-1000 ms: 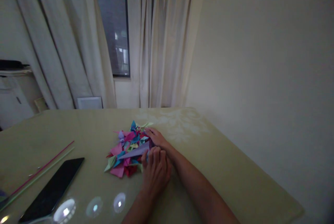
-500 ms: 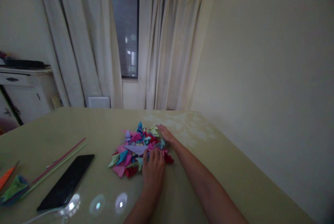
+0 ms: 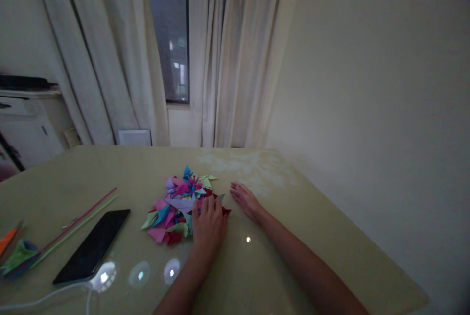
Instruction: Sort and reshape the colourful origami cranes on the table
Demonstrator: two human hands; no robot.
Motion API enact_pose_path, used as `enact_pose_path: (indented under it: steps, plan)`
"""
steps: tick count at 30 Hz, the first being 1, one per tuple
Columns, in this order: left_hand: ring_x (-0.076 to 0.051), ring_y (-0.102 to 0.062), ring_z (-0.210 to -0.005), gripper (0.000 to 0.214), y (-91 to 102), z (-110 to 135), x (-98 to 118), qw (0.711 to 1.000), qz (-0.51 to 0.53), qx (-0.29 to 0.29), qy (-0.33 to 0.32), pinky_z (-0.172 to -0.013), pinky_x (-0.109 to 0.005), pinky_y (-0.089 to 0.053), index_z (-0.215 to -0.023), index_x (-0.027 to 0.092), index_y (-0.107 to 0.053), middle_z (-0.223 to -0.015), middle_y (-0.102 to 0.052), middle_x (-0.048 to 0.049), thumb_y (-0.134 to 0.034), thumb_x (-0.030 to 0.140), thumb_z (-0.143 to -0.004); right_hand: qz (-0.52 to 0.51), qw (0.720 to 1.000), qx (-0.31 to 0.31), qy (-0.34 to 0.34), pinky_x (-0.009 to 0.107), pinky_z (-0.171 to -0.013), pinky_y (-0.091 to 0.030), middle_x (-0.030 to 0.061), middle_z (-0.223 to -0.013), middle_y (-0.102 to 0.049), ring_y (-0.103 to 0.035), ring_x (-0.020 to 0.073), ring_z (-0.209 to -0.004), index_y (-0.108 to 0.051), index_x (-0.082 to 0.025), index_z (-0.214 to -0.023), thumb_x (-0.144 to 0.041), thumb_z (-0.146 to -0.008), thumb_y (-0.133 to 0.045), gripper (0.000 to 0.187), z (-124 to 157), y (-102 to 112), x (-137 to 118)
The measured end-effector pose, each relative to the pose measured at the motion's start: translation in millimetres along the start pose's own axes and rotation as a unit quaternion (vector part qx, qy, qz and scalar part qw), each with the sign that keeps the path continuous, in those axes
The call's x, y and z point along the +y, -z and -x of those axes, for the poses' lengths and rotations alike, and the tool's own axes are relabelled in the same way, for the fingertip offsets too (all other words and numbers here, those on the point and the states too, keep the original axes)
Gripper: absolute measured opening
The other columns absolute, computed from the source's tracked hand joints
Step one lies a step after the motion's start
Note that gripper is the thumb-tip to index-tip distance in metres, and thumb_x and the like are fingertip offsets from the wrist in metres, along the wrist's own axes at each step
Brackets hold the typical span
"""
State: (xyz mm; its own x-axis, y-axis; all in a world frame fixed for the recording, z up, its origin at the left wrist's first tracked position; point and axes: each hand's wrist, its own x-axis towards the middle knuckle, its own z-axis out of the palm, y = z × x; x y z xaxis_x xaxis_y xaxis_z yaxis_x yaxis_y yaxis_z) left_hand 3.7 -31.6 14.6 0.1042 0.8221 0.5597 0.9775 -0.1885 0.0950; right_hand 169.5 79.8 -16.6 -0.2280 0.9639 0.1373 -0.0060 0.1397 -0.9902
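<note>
A heap of folded paper cranes (image 3: 181,205) in pink, blue, purple, red and pale green lies on the table. My left hand (image 3: 208,222) rests over the heap's near right side, palm down with fingers spread and nothing gripped. To the right of the heap, a short gap away from it, my right hand (image 3: 246,201) is stretched flat at the table surface, its fingers pointing left. It holds nothing. The cranes beneath my left fingers are partly hidden.
A black phone or tablet (image 3: 93,245) lies left of the heap. Beyond it are a pink stick (image 3: 86,214), a pale green stick (image 3: 79,229), a green-blue crumpled piece (image 3: 21,258) and an orange pointed object (image 3: 7,241). A white cable (image 3: 44,300) crosses the near left.
My right hand has come off the heap's far right edge and moved toward me and right. My left hand stays on the cranes. The view has shifted slightly.
</note>
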Motion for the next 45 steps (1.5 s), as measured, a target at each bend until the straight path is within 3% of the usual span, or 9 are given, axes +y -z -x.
enact_pose_path:
  steps: [6,13,18,23,27,32,36,40,45]
  plan:
    - [-0.031,-0.064,-0.123,0.021,-14.0,7,7,0.996,0.019,0.02,-0.09,-0.118,-0.059,-0.028,-0.095,0.021,-0.075,-0.121,-0.076,-0.0112,-0.057,0.01,-0.097,0.091,0.994,0.003,0.058,0.039,-0.092,-0.057,0.0092,-0.109,-0.076,-0.071,0.0241,-0.1,-0.078,-0.023,-0.113,-0.051,-0.085,-0.082,0.04,88,23,-9]
    - [-0.024,-0.07,-0.1,0.019,-3.3,4,15,0.982,0.131,0.061,-0.125,-0.093,-0.039,-0.046,-0.105,0.026,-0.07,-0.112,-0.076,-0.0052,-0.056,0.014,-0.101,-0.007,0.996,0.087,0.036,0.032,-0.068,-0.059,0.0074,-0.082,-0.078,-0.074,0.0235,-0.076,-0.077,-0.02,-0.104,-0.057,-0.073,-0.091,0.05,97,24,-33]
    - [-0.021,-0.069,-0.092,0.019,-4.7,7,18,0.971,0.193,0.032,-0.138,-0.083,-0.032,-0.051,-0.105,0.024,-0.064,-0.104,-0.073,-0.0045,-0.047,0.017,-0.105,0.002,0.986,0.162,0.026,0.022,-0.038,-0.028,-0.0087,-0.042,-0.036,-0.033,0.0091,-0.035,-0.078,-0.015,-0.092,-0.078,-0.095,-0.053,0.068,93,41,-31]
    - [-0.017,-0.07,-0.09,0.026,-8.3,15,26,0.967,0.239,-0.065,-0.065,-0.07,-0.025,-0.052,-0.105,0.026,-0.06,-0.105,-0.067,-0.0031,-0.035,0.021,-0.11,0.015,0.999,-0.022,0.04,0.023,-0.042,-0.032,0.0017,-0.064,-0.067,-0.041,0.0109,-0.042,-0.067,-0.016,-0.134,-0.085,-0.092,-0.048,0.083,96,42,-34]
    - [-0.018,-0.07,-0.088,0.023,-12.9,20,31,0.967,0.236,-0.077,-0.055,-0.067,-0.025,-0.05,-0.106,0.027,-0.058,-0.103,-0.066,-0.0023,-0.036,0.028,-0.111,-0.071,0.995,0.045,0.052,0.026,-0.043,-0.037,0.0077,-0.084,-0.075,-0.044,0.0131,-0.045,-0.045,-0.022,-0.156,-0.084,-0.095,-0.04,0.087,99,46,-46]
    - [-0.018,-0.069,-0.078,0.022,-23.5,19,27,0.966,0.25,-0.055,-0.044,-0.066,-0.027,-0.052,-0.096,0.025,-0.053,-0.089,-0.063,-0.0009,-0.039,0.033,-0.11,0.053,0.998,-0.015,0.026,0.026,-0.052,-0.04,0.0036,-0.079,-0.07,-0.052,0.0143,-0.057,-0.076,-0.023,-0.119,-0.064,-0.086,-0.076,0.053,98,46,-41]
    - [-0.021,-0.07,-0.082,0.016,-22.1,15,26,0.954,0.293,-0.049,-0.035,-0.071,-0.031,-0.057,-0.101,0.024,-0.053,-0.092,-0.064,-0.0027,-0.045,0.036,-0.107,0.151,0.986,-0.044,0.054,0.028,-0.062,-0.042,0.0029,-0.079,-0.071,-0.056,0.0156,-0.065,-0.083,-0.023,-0.094,-0.049,-0.09,-0.076,0.027,98,38,-32]
    - [-0.022,-0.071,-0.087,0.013,-20.4,14,26,0.944,0.326,-0.047,-0.028,-0.075,-0.033,-0.059,-0.107,0.023,-0.053,-0.099,-0.065,-0.0051,-0.051,0.035,-0.105,0.186,0.979,-0.001,0.085,0.027,-0.062,-0.043,0.0031,-0.081,-0.071,-0.058,0.0156,-0.066,-0.081,-0.022,-0.091,-0.04,-0.091,-0.074,0.02,99,41,-34]
    - [-0.024,-0.072,-0.094,0.015,-31.9,19,26,0.94,0.336,-0.059,-0.03,-0.081,-0.037,-0.06,-0.116,0.023,-0.054,-0.102,-0.067,-0.0059,-0.053,0.032,-0.104,0.174,0.977,-0.042,0.115,0.028,-0.063,-0.047,0.0048,-0.09,-0.073,-0.063,0.0167,-0.07,-0.08,-0.024,-0.099,-0.039,-0.092,-0.074,0.018,104,43,-37]
